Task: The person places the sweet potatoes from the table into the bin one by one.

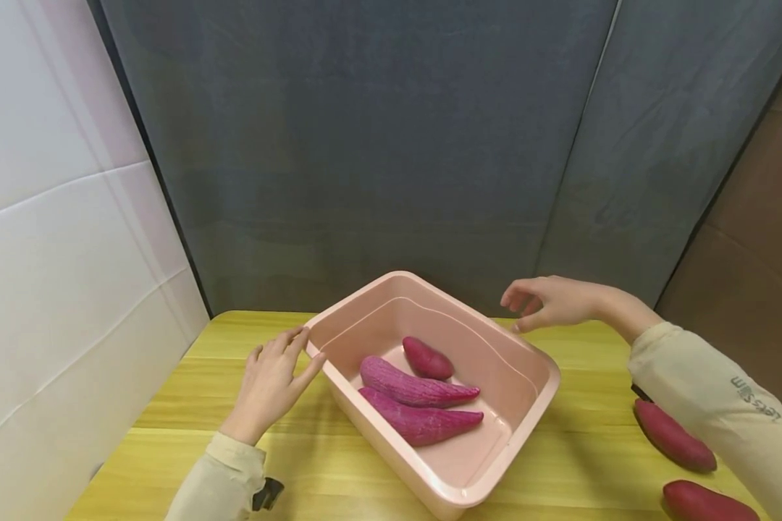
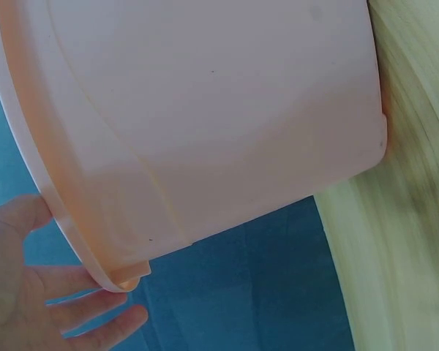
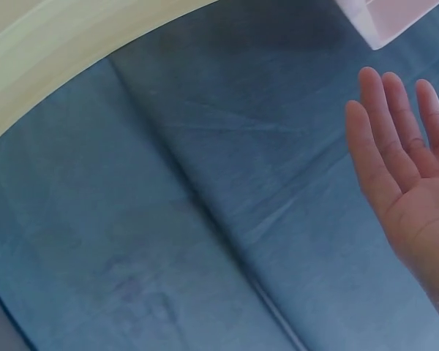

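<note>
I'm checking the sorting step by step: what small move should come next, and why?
Probably the right hand, open above the pink plastic tub's far rim, should reach back for a purple sweet potato on the yellow wooden table: three lie inside, two outside.

The left hand was laid flat just beside the left corner of the pink basin, its fingers straight and spread, the tips touching the basin's rim. The right hand was held in the air just off the basin's far right edge, fingers loosely bent, nothing gripped. Both forearms were covered by cream sleeves.
</note>
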